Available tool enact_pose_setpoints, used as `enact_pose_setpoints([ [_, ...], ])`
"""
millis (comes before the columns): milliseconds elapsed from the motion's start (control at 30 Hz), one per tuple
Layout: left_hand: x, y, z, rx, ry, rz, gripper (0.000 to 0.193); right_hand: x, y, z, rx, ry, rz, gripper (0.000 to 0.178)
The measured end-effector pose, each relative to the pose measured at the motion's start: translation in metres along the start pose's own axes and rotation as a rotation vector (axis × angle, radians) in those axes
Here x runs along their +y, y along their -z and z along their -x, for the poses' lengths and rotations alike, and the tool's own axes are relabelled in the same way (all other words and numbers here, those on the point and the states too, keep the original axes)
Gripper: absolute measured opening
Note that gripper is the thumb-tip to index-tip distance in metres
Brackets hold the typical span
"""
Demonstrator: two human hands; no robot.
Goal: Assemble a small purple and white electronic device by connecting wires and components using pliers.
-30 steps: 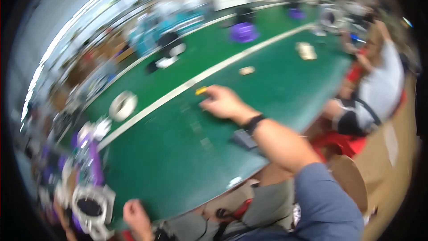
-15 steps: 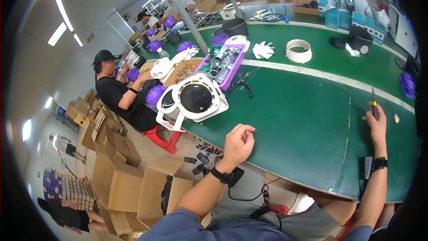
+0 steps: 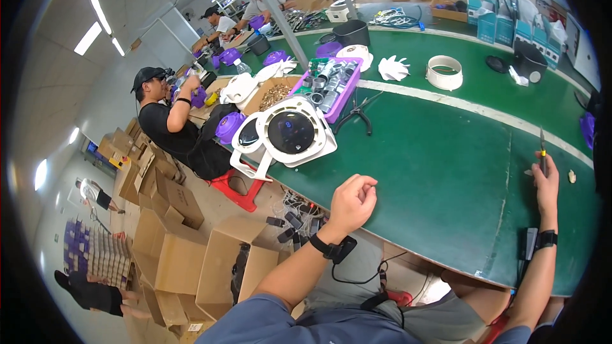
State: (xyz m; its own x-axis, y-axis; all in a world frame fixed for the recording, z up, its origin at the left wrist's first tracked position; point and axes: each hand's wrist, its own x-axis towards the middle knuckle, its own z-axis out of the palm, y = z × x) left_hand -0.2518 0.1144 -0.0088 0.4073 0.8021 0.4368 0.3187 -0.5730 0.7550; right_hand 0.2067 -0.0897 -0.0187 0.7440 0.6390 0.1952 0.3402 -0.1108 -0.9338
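Observation:
My left hand (image 3: 352, 204) is above the near edge of the green table, fingers curled and thumb pressed against them; nothing shows in it. At the right, my right hand (image 3: 546, 186) is closed round a slim tool (image 3: 543, 160) with a dark-and-yellow handle and a thin pointed metal tip facing away from me. Just right of that hand lies a small pale scrap (image 3: 572, 177). Beyond my left hand stands a white appliance (image 3: 290, 132) with a round black panel. Black-handled pliers (image 3: 358, 118) lie to its right.
A purple tray (image 3: 345, 102) of metal cylinders stands behind the appliance, near a white ring (image 3: 444, 74) and white glove (image 3: 393, 69). A co-worker (image 3: 167, 121) sits at the left. Open cardboard boxes (image 3: 220, 271) and cabled black adapters (image 3: 290, 223) lie below the table's left edge.
The whole view has shifted slightly, with the scene sliding right. My hands keep their poses. The co-worker at the left has raised a forearm, and marks now glow on the appliance's black panel.

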Motion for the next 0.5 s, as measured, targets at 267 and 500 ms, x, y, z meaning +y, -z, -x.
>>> enact_pose_setpoints([
  [267, -0.002, -0.003, 0.001, -0.017, -0.010, -0.007, 0.012, 0.009, 0.008, 0.000, 0.014, 0.006, 0.022, 0.031],
  [500, 0.001, 0.014, 0.006, 0.062, -0.085, -0.095, 0.012, 0.047, 0.005, -0.016, -0.113, 0.024, -0.021, 0.042],
])
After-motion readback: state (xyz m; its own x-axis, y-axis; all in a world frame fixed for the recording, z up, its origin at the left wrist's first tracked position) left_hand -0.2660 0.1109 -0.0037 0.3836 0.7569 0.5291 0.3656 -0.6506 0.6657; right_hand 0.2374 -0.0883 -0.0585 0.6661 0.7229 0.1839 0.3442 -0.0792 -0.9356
